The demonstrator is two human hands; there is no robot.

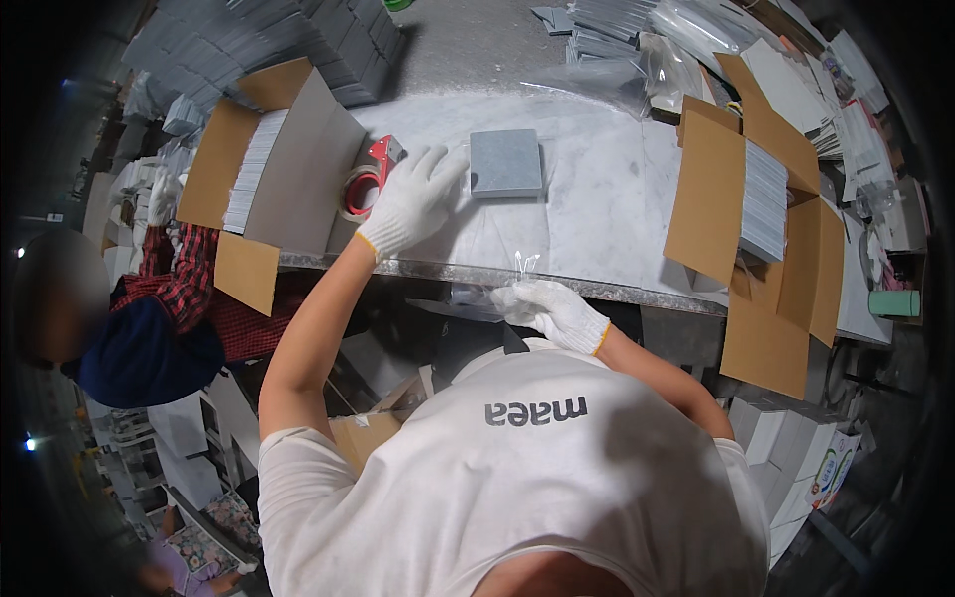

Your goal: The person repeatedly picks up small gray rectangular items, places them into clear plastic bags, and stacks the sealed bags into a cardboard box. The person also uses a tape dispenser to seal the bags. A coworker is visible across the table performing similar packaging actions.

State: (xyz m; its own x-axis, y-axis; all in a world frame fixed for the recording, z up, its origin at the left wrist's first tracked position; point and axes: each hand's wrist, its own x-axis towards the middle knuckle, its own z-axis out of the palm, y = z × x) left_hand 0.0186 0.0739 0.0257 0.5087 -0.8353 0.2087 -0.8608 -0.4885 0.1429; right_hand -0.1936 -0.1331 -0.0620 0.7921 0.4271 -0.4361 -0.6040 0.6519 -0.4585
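Note:
A grey square box (506, 163) lies on the marble-patterned tabletop, on what looks like clear plastic film (501, 235) stretching towards the near edge. My left hand (418, 195), in a white knit glove, is over the table just left of the box, palm down and fingers apart. Beside its wrist is a red tape dispenser (384, 155) with a roll of tape. At the table's near edge, my gloved right hand (556, 310) pinches clear plastic. The film's outline and its exact contact with the box are hard to make out.
Open cardboard cartons, one at left (298, 164) and one at right (701, 186), hold rows of grey-white boxes. Stacks of grey boxes (298, 45) stand at the back left. Plastic sleeves (604, 82) lie at the back right. A person in a checked sleeve (198, 257) works at left.

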